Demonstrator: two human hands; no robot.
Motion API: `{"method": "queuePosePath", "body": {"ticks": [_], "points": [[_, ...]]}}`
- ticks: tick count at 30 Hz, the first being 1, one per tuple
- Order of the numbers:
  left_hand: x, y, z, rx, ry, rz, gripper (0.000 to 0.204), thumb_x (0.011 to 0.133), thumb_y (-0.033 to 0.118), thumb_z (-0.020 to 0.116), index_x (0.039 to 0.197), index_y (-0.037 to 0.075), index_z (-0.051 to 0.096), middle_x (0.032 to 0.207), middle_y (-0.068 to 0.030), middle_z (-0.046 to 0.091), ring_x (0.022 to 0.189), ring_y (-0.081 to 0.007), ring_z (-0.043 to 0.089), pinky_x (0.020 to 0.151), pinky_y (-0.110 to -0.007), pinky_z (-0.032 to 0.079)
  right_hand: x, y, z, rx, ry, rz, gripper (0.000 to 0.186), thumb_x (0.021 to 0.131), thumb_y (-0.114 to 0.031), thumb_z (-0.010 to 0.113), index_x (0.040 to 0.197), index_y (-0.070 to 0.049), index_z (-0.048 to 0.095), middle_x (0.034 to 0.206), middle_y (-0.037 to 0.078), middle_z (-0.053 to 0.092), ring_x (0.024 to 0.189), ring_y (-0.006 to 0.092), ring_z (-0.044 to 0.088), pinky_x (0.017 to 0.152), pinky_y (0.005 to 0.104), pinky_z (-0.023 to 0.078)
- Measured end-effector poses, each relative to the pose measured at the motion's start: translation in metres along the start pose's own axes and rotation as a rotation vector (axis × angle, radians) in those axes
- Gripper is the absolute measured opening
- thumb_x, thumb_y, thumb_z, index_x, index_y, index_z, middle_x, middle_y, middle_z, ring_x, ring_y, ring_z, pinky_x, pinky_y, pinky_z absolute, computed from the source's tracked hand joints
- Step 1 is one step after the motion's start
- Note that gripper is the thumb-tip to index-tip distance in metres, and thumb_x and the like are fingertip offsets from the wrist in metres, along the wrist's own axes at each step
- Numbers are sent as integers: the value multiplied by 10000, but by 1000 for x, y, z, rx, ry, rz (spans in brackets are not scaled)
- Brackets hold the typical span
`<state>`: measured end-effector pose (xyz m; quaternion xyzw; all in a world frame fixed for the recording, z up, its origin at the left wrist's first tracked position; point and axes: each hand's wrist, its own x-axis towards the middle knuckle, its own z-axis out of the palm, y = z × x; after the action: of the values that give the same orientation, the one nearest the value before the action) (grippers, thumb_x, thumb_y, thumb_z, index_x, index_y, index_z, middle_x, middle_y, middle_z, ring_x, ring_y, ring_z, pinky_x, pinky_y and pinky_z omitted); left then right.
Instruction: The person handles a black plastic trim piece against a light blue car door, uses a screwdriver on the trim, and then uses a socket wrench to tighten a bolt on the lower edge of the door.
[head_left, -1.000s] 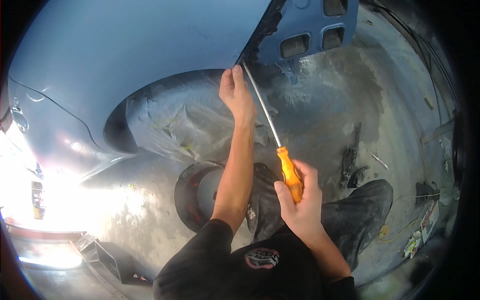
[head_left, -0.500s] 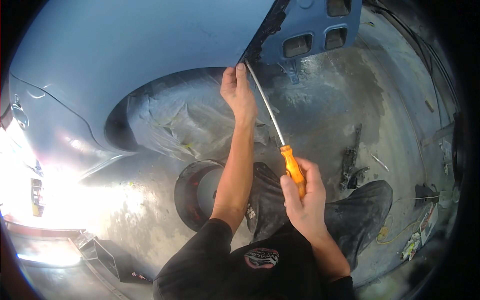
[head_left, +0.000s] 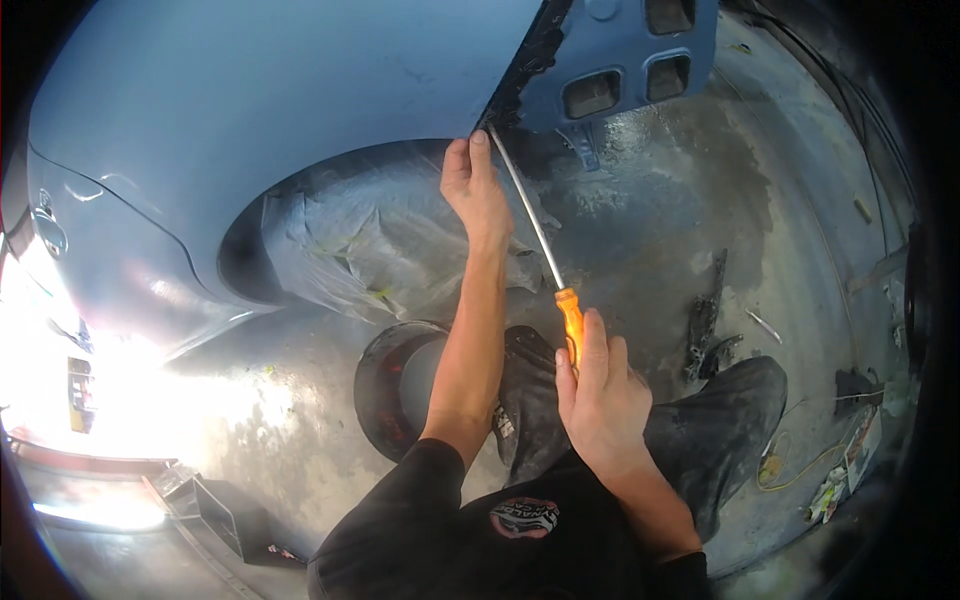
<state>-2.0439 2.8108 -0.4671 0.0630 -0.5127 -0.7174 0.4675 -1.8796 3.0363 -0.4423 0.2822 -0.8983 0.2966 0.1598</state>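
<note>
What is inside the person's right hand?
A screwdriver's orange handle. Its front part and the long metal shaft show; the handle's back end is covered by the right hand, so its shape can't be seen.

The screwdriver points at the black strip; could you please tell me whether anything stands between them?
Nothing visible does: from the right hand, the screwdriver's metal shaft runs uncovered up to the lower end of the black strip. The left hand is close beside its upper end, not across it.
</note>
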Motion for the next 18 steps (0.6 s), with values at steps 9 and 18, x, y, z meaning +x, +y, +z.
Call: {"method": "queuePosePath", "body": {"ticks": [9, 18], "points": [[-3, -1, 2, -38, 9, -18, 139, 965, 162, 662, 988, 25, 660, 886, 19, 647, 775, -41, 522, 693, -197, 396, 4, -2, -4, 1092, -163, 447, 435, 939, -189, 620, 1302, 13, 492, 813, 117, 582, 675, 246, 664, 538, 298, 507], [-1, 0, 1, -39, 2, 24, 103, 970, 168, 650, 965, 66, 636, 860, 40, 628, 672, -4, 474, 549, -176, 334, 6, 1, 2, 321, -61, 147, 430, 929, -225, 632, 1245, 42, 512, 889, 181, 654, 671, 320, 668, 585, 414, 553]]}}
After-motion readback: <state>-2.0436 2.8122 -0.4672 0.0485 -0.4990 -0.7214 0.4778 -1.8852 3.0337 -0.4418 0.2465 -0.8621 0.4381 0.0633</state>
